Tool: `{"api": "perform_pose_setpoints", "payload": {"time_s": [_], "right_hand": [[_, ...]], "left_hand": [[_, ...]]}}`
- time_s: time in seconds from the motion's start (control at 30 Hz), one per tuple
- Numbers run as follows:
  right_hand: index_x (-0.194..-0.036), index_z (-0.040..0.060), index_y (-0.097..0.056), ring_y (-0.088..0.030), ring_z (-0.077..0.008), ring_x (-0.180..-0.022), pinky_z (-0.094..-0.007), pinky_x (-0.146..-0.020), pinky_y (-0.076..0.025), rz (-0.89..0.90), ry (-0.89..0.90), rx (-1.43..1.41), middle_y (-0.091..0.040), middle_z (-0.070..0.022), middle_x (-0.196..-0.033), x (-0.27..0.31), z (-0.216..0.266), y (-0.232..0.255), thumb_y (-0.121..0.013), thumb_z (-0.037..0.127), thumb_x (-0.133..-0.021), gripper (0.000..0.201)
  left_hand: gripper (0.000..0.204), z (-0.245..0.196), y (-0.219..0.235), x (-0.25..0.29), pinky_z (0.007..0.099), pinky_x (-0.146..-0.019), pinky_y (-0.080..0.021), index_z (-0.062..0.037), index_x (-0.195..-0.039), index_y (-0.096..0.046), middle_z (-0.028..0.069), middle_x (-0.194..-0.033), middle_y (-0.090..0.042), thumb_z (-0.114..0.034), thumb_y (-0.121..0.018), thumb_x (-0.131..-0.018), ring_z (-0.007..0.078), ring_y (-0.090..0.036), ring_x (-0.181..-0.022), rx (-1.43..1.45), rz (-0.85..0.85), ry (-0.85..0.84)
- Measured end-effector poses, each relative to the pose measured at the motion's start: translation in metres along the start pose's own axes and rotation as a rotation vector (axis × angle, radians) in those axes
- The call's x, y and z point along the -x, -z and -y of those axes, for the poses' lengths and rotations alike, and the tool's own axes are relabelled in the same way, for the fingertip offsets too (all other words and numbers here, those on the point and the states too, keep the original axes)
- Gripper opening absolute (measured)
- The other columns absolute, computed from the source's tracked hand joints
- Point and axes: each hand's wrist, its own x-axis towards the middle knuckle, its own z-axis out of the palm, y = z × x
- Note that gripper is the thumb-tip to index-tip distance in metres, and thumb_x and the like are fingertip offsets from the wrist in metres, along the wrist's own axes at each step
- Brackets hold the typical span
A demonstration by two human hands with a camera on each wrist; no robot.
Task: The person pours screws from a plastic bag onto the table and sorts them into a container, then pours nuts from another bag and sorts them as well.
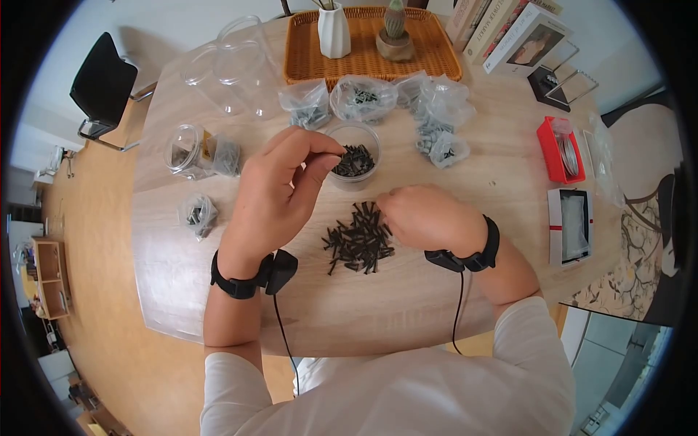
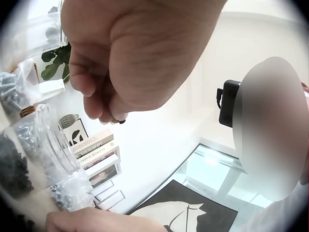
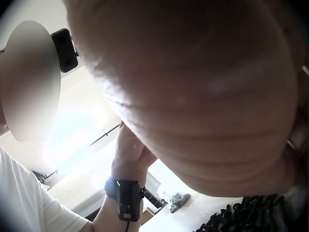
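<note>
Seen from above, a person in a white shirt (image 1: 407, 392) sits at a pale wooden desk (image 1: 407, 309). The left hand (image 1: 273, 192) is raised beside a round clear tub (image 1: 354, 183), its fingers (image 1: 323, 143) bent at the tub's left rim. Thumb and forefinger pinch a small dark screw (image 2: 122, 121) (only its tip shows, in the left wrist view). The tub holds many black screws (image 1: 355, 160).

A loose pile of similar screws (image 1: 360, 240) lies on the desk in front of the tub, nearer the person. The right hand (image 1: 429, 218) is at the pile's right edge, back upward; its fingertips are mostly hidden, so whether they pinch a screw cannot be told. Each wrist wears a black strapped camera (image 1: 282, 272) with a cable.

Behind the tub, clear bags of hardware (image 1: 363, 102) stand in a row before a wicker tray (image 1: 438, 64) carrying a white vase (image 1: 335, 33) and a potted cactus (image 1: 395, 23). To the left are a clear jar (image 1: 190, 154) and small bags (image 1: 198, 216); to the right, books (image 1: 502, 33), a red box (image 1: 551, 156) and a white box (image 1: 556, 232).
</note>
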Motion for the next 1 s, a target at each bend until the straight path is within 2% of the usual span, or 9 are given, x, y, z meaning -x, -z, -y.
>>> {"api": "perform_pose_setpoints", "payload": {"time_s": [0.2,0.4,0.5,0.53,0.6,0.63,0.67,0.73,1.0], "right_hand": [[-0.095,-0.0011,-0.067,-0.074,-0.0456,-0.089,-0.0544,-0.081,-0.060,0.007,0.013,0.003,-0.075,-0.0226,-0.091,-0.002,0.000,0.000,-0.064,0.013,-0.095,0.015],[-0.094,-0.0011,-0.067,-0.074,-0.0450,-0.089,-0.0543,-0.080,-0.060,-0.005,0.019,-0.001,-0.075,-0.0226,-0.091,0.000,0.000,-0.001,-0.065,0.014,-0.096,0.015],[-0.095,-0.0007,-0.068,-0.074,-0.0446,-0.090,-0.0537,-0.081,-0.059,-0.022,0.013,0.002,-0.075,-0.0220,-0.091,0.001,0.001,0.000,-0.066,0.015,-0.096,0.016],[-0.095,-0.0007,-0.068,-0.074,-0.0446,-0.090,-0.0537,-0.081,-0.059,-0.021,0.015,0.003,-0.075,-0.0220,-0.091,0.000,0.001,0.000,-0.066,0.015,-0.096,0.016],[-0.096,-0.0002,-0.069,-0.074,-0.0444,-0.092,-0.0532,-0.083,-0.059,0.008,0.014,-0.013,-0.075,-0.0213,-0.092,-0.001,0.001,0.000,-0.069,0.016,-0.095,0.016],[-0.096,-0.0002,-0.069,-0.074,-0.0444,-0.092,-0.0532,-0.083,-0.059,0.011,0.018,-0.010,-0.075,-0.0213,-0.092,-0.001,0.002,0.002,-0.069,0.016,-0.095,0.016],[-0.097,-0.0002,-0.069,-0.073,-0.0443,-0.093,-0.0531,-0.083,-0.059,0.042,0.004,-0.018,-0.075,-0.0210,-0.093,-0.001,0.004,0.005,-0.070,0.016,-0.094,0.017],[-0.097,-0.0001,-0.069,-0.073,-0.0442,-0.094,-0.0530,-0.084,-0.059,0.075,-0.008,-0.025,-0.075,-0.0208,-0.093,-0.002,0.005,0.006,-0.071,0.016,-0.094,0.017],[-0.094,-0.0009,-0.069,-0.074,-0.0432,-0.093,-0.0524,-0.082,-0.060,0.053,0.023,0.002,-0.075,-0.0210,-0.092,-0.002,0.003,0.002,-0.069,0.012,-0.088,0.014]], "left_hand": [[0.014,0.005,-0.010,-0.006,0.0369,-0.077,-0.057,-0.0026,-0.111,-0.076,0.0125,-0.099,-0.073,-0.001,-0.076,-0.097,0.0291,-0.072,-0.089,-0.218,-0.073,-0.155],[0.021,0.001,-0.004,-0.009,0.0391,-0.079,-0.058,-0.0048,-0.112,-0.079,0.0129,-0.103,-0.075,0.004,-0.078,-0.093,0.0317,-0.072,-0.090,-0.235,-0.360,-0.282],[0.019,-0.009,0.015,-0.002,0.0425,-0.076,-0.058,-0.0040,-0.102,-0.081,0.0135,-0.100,-0.077,0.008,-0.073,-0.090,0.0326,-0.073,-0.084,0.018,-0.052,-0.142],[0.019,-0.008,0.015,0.001,0.0425,-0.076,-0.058,-0.0040,-0.102,-0.081,0.0135,-0.100,-0.077,0.008,-0.073,-0.090,0.0326,-0.073,-0.084,0.018,-0.054,-0.141],[0.014,-0.005,0.017,0.006,0.0439,-0.077,-0.058,-0.0051,-0.099,-0.080,0.0140,-0.101,-0.078,0.002,-0.072,-0.090,0.0346,-0.073,-0.086,-0.122,0.383,-0.055],[0.012,0.001,0.012,0.009,0.0471,-0.081,-0.058,-0.0059,-0.099,-0.079,0.0138,-0.101,-0.078,-0.005,-0.071,-0.090,0.0373,-0.073,-0.093,-0.207,0.483,-0.036],[0.012,0.007,0.007,0.013,0.0471,-0.081,-0.058,-0.0059,-0.099,-0.079,0.0138,-0.101,-0.078,-0.005,-0.071,-0.090,0.0373,-0.073,-0.093,-0.208,0.478,-0.033],[0.012,0.017,0.000,0.020,0.0495,-0.086,-0.058,-0.0066,-0.101,-0.077,0.0144,-0.100,-0.077,-0.006,-0.071,-0.090,0.0393,-0.072,-0.097,-0.409,0.643,0.042],[0.013,0.034,-0.029,0.029,0.0478,-0.084,-0.057,-0.0107,-0.102,-0.077,0.0115,-0.100,-0.073,-0.010,-0.078,-0.089,0.0369,-0.072,-0.096,-0.483,0.661,0.040]]}}
